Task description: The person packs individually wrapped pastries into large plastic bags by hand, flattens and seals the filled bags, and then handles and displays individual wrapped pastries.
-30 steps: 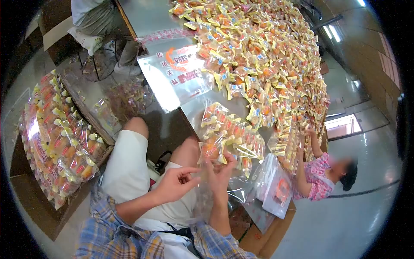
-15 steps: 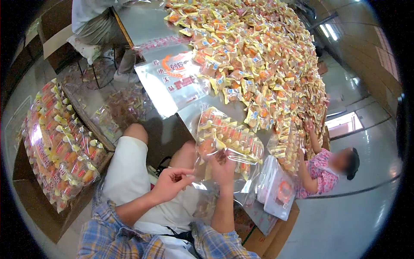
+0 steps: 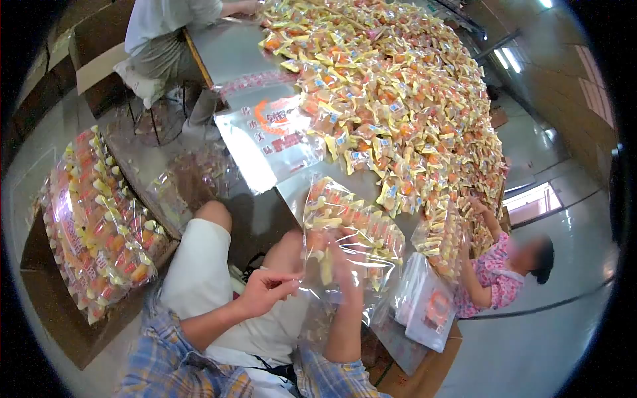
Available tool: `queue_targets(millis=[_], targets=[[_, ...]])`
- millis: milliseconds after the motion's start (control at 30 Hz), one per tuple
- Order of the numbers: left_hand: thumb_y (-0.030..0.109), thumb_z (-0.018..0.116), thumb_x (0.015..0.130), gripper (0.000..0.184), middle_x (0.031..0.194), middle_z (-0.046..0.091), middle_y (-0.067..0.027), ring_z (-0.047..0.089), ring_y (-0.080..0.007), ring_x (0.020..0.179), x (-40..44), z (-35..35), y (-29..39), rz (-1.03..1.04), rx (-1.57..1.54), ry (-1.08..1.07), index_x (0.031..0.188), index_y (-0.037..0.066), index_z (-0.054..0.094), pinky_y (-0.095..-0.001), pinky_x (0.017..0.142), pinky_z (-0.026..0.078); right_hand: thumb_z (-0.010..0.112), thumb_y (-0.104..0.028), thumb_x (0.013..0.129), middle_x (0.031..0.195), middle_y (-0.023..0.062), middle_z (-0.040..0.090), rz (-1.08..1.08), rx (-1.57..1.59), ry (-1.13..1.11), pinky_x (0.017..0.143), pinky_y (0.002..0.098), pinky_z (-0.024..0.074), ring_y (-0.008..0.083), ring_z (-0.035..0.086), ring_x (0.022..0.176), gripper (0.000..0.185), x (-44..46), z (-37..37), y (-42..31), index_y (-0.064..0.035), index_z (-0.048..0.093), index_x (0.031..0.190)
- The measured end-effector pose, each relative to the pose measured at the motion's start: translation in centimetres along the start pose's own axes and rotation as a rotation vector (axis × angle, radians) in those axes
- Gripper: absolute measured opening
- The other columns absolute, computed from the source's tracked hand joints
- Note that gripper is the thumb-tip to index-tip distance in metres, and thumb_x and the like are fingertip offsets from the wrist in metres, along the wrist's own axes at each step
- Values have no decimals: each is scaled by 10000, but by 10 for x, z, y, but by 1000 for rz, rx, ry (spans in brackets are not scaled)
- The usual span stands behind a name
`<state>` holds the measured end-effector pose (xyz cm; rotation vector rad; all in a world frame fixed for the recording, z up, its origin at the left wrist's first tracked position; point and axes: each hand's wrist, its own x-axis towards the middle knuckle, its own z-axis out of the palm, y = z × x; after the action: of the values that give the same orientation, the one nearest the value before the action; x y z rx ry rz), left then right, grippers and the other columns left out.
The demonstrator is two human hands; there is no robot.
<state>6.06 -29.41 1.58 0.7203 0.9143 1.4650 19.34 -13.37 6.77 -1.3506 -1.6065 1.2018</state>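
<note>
The left hand (image 3: 269, 292) has thumb and finger pinched on the left edge of a clear bag (image 3: 318, 300), which lies at the near edge of the table (image 3: 229, 53). The right hand (image 3: 346, 268) is within the bag, near the packs (image 3: 361, 222) lined up in its far part; it is blurred, so whether it grips one cannot be told. The step in hand looks like arranging packs inside; the next move calls for a steady pinch and light fingers against thin film. The loose pile (image 3: 398, 113) lies beyond, spare bags (image 3: 421, 302) at right.
</note>
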Motion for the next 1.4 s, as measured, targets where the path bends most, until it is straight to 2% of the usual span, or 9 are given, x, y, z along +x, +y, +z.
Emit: queue_targets(millis=[200, 400, 500, 600, 700, 800, 1000, 1200, 1400], targets=[[147, 662, 988, 309, 896, 728, -17, 601, -45, 752, -1, -2, 1, 22, 32, 7, 1268, 19, 693, -222, 679, 510, 755, -264, 910, 1089, 84, 714, 12, -281, 29, 772, 336, 531, 182, 666, 905, 317, 6, 7, -11, -55, 726, 1148], [119, 591, 1006, 334, 876, 722, -40, 584, -70, 740, 2, -15, -10, 102, -101, -54, 1319, 24, 662, -238, 683, 496, 687, -175, 922, 1262, 184, 649, -602, -531, -63, 910, 380, 496, 320, 620, 1118, 387, -12, -12, 10, -56, 659, 1288], [108, 577, 1006, 334, 870, 719, -43, 572, -72, 722, 1, -11, -5, 93, -103, -50, 1318, 21, 662, -239, 675, 487, 683, -197, 911, 1288, 214, 627, -431, -351, -162, 1021, 424, 435, 371, 575, 1197, 474, -24, -16, 5, -58, 601, 1356], [104, 581, 1002, 335, 873, 723, -49, 576, -70, 728, 1, -10, -3, 71, -91, -56, 1314, 17, 664, -236, 682, 490, 731, -162, 863, 1217, 196, 647, -302, -489, -39, 970, 400, 471, 324, 615, 1093, 489, -35, -12, -10, -9, 617, 1314], [107, 593, 996, 335, 881, 728, -55, 584, -71, 735, 0, -10, -1, 71, -83, -54, 1310, 18, 666, -235, 686, 493, 783, -197, 806, 1132, 189, 654, -601, -812, 181, 913, 419, 491, 340, 620, 1035, 558, -31, -9, 6, -11, 613, 1305], [106, 607, 990, 337, 890, 732, -58, 592, -71, 741, 1, -14, -9, 92, -73, -39, 1309, 16, 665, -233, 688, 496, 811, -232, 785, 1113, 187, 657, -294, -652, 94, 879, 438, 505, 342, 629, 1002, 541, -36, -4, 3, -5, 640, 1247], [100, 620, 983, 331, 878, 723, -49, 594, -68, 740, 0, -13, -4, 75, -82, -28, 1299, 14, 670, -228, 686, 494, 839, -235, 782, 1056, 185, 681, -286, -478, 150, 831, 426, 532, 358, 665, 955, 487, -39, 2, 10, -1, 649, 1166], [79, 627, 975, 325, 865, 716, -40, 593, -64, 746, 0, -14, -6, 82, -92, -24, 1290, 19, 677, -227, 685, 497, 875, -161, 744, 1088, 91, 675, -281, -375, 144, 751, 343, 537, 181, 655, 813, 463, -40, 1, 31, -58, 675, 1149], [46, 645, 956, 336, 859, 708, -34, 584, -57, 736, 1, -13, -11, 97, -81, -4, 1290, 18, 675, -225, 689, 503, 823, -96, 784, 1174, 133, 668, -625, -467, 166, 769, 313, 560, 250, 665, 1025, 431, -41, 10, 19, -58, 665, 1183]])
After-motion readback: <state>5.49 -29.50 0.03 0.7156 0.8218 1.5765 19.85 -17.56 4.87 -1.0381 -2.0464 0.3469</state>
